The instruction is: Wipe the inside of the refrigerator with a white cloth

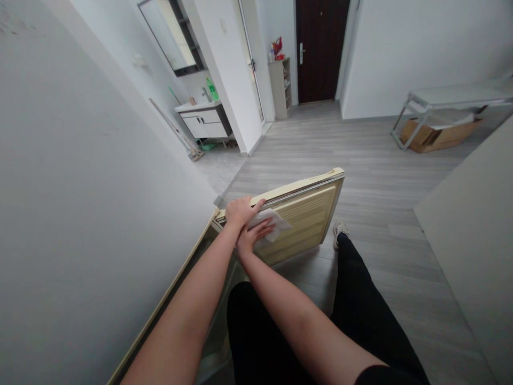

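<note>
Door (316,214) of the pale yellow, fridge-like cabinet (176,278) stands swung outward, its ribbed inner face toward the operator. Left hand (238,210) bears on the top edge near the hinge end, thumb extended along it; the other fingers are hidden, so whether they clamp the edge cannot be told. Right hand (250,239), just below with the wrists crossing, holds a white cloth (276,218) against the inner panel, fingers together and nearly straight over the folds. The cloth lies at the upper hinge-side corner of the panel.

Step in hand, as judged: wiping the upper part of the inner face while the left hand steadies the door. The next move would call for even pressure through the cloth along the ribs toward the free edge, with the door held from swinging and the left wrist clear of the stroke
</note>
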Demonstrator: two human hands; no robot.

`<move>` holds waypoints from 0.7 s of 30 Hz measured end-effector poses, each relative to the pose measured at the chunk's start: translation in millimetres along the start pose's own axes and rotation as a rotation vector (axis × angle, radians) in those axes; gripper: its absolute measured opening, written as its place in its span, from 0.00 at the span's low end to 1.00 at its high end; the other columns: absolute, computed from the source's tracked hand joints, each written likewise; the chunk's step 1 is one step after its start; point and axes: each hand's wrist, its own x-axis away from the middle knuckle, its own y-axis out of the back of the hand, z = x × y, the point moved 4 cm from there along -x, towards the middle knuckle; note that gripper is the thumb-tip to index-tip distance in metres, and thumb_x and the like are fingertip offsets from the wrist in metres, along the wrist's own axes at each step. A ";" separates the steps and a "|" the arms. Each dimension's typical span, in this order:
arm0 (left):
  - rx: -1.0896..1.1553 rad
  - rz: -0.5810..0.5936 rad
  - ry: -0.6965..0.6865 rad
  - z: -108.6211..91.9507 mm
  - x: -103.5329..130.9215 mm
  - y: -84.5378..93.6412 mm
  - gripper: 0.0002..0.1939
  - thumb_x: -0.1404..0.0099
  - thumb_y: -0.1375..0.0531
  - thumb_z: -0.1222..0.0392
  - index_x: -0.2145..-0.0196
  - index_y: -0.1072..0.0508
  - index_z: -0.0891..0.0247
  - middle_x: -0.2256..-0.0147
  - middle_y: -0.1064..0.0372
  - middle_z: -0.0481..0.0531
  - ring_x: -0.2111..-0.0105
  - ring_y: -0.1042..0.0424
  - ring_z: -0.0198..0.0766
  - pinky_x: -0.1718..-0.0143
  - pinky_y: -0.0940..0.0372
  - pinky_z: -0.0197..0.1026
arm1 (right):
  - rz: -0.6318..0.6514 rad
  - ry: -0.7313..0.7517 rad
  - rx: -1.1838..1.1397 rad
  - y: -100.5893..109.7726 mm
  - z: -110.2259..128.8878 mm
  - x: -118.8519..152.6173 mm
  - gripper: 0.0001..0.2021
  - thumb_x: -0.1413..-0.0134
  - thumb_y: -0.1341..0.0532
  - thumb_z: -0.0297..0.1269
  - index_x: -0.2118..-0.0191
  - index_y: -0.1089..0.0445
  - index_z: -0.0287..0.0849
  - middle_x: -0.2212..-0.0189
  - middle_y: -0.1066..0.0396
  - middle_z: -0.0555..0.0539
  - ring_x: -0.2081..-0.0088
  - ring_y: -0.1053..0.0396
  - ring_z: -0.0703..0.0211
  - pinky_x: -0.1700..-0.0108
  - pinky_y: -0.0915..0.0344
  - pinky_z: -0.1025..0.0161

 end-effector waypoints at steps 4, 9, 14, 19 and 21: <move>0.007 0.008 -0.014 -1.2 3.2 3.3 0.45 0.35 0.63 0.24 0.55 0.23 0.62 0.57 0.22 0.66 0.55 0.24 0.59 0.58 0.33 0.50 | -0.093 -0.066 -0.002 44.4 15.1 -57.1 0.43 0.33 0.51 0.53 0.26 0.67 0.29 0.28 0.77 0.23 0.27 0.71 0.32 0.34 0.53 0.34; 0.007 0.018 0.000 -3.4 1.9 5.4 0.44 0.35 0.62 0.24 0.56 0.22 0.61 0.57 0.22 0.66 0.55 0.23 0.59 0.59 0.33 0.50 | -0.246 -0.152 -0.054 114.7 28.1 -160.2 0.39 0.31 0.57 0.54 0.25 0.69 0.37 0.27 0.69 0.27 0.27 0.64 0.40 0.33 0.53 0.38; -0.004 0.004 0.012 -5.1 0.8 6.6 0.44 0.35 0.63 0.25 0.57 0.22 0.62 0.58 0.22 0.66 0.56 0.23 0.60 0.60 0.34 0.50 | -0.323 -0.217 0.034 165.3 15.3 -244.0 0.32 0.28 0.67 0.43 0.27 0.57 0.28 0.29 0.54 0.30 0.28 0.54 0.51 0.31 0.53 0.52; -0.007 0.004 0.032 -4.5 0.0 5.3 0.45 0.35 0.64 0.24 0.59 0.22 0.62 0.60 0.21 0.65 0.58 0.23 0.59 0.62 0.34 0.49 | -0.256 -0.329 0.137 160.2 -16.7 -254.5 0.27 0.26 0.60 0.40 0.31 0.46 0.28 0.33 0.46 0.28 0.33 0.43 0.48 0.34 0.45 0.45; -0.007 -0.001 0.035 -4.3 -0.6 4.5 0.45 0.36 0.64 0.24 0.59 0.22 0.63 0.60 0.22 0.66 0.58 0.23 0.59 0.63 0.34 0.49 | -0.204 -0.311 0.211 140.0 -28.9 -236.9 0.25 0.28 0.49 0.43 0.32 0.44 0.38 0.32 0.47 0.34 0.34 0.43 0.46 0.34 0.44 0.40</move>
